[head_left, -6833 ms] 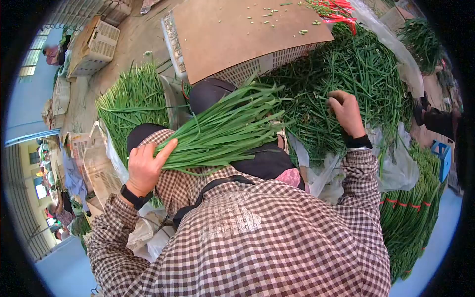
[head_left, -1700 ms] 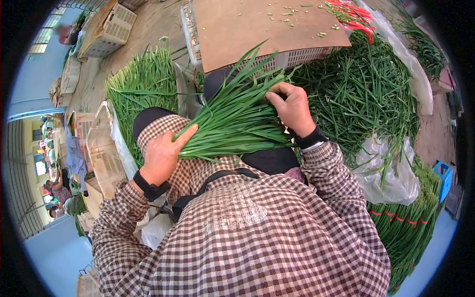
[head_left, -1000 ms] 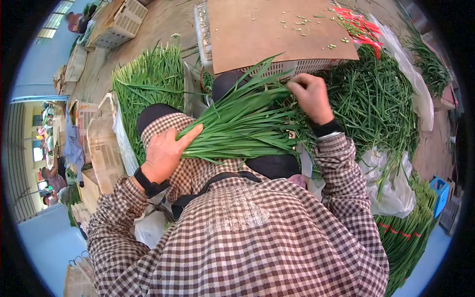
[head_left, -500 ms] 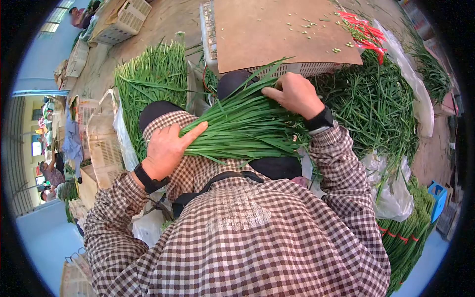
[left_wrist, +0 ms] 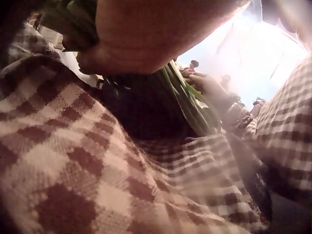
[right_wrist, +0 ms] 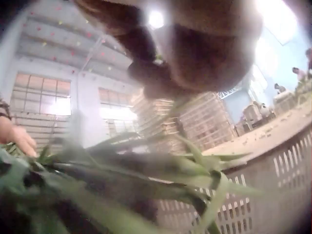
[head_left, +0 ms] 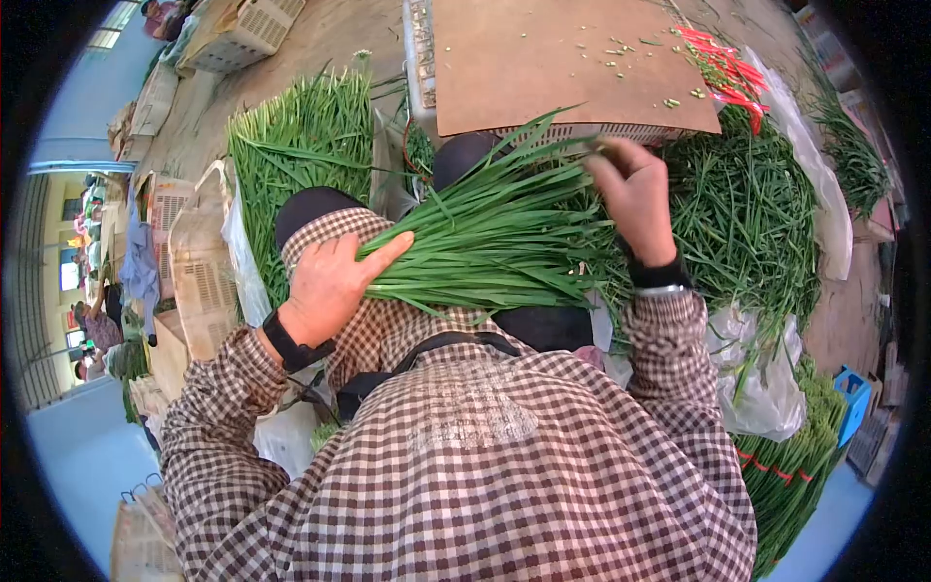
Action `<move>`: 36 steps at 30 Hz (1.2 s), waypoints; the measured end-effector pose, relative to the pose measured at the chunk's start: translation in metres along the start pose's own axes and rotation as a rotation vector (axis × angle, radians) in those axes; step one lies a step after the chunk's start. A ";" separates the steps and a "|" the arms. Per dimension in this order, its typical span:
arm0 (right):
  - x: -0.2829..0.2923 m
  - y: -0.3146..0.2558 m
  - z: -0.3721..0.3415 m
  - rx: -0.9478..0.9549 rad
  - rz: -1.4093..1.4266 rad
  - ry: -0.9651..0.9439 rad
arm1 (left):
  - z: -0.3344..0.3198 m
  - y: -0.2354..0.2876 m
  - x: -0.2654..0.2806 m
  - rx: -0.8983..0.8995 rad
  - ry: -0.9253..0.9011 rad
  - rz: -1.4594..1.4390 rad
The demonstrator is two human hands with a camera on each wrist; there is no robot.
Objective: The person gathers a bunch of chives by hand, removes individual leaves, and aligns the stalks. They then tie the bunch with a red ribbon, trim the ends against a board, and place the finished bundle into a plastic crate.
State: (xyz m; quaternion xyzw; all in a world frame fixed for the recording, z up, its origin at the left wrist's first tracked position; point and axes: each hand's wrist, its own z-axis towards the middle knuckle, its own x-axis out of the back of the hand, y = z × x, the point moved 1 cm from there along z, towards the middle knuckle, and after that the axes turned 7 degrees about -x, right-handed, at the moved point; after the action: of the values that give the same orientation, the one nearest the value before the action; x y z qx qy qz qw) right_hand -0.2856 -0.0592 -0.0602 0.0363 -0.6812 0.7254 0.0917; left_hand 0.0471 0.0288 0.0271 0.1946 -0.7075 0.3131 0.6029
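Note:
My left hand (head_left: pixel 330 281) grips a bunch of garlic chives (head_left: pixel 495 228) by its stem end, thumb along the top. The long flat green leaves fan out to the right across my lap. At the leaf tips, my right hand (head_left: pixel 638 199) has thumb and fingers pinched together on a garlic chive leaf. In the right wrist view, the curled fingers (right_wrist: pixel 195 58) hang above the blurred leaf ends, and a thin leaf trails down from them. The left wrist view shows the left hand (left_wrist: pixel 141 36) close over the checked cloth, stems showing below it.
A brown board (head_left: pixel 572 63) with green scraps and red ties (head_left: pixel 722 68) lies over a white crate ahead. Upright chives (head_left: pixel 301 160) fill a container at left. A loose heap of leaves (head_left: pixel 747 213) lies at right, near red-banded bundles (head_left: pixel 776 495) and a blue stool (head_left: pixel 851 403).
Over the last second my right hand reaches in over the leaves, then draws back to the right past their tips. The left hand keeps its hold on the bunch.

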 end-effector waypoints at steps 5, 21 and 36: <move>-0.045 -0.022 -0.023 0.083 -0.445 -0.349 | 0.002 -0.001 0.004 -0.009 0.007 0.029; 0.089 0.063 -0.022 0.196 -0.920 0.473 | -0.004 -0.001 -0.013 0.055 -0.031 -0.047; -0.040 0.008 -0.052 0.047 -0.556 -0.205 | -0.002 0.003 -0.007 0.051 -0.052 -0.012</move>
State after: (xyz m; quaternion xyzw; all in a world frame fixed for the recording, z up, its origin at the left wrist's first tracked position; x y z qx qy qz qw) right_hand -0.2441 -0.0116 -0.0784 0.2968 -0.6340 0.6805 0.2167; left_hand 0.0484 0.0316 0.0200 0.2223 -0.7135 0.3221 0.5812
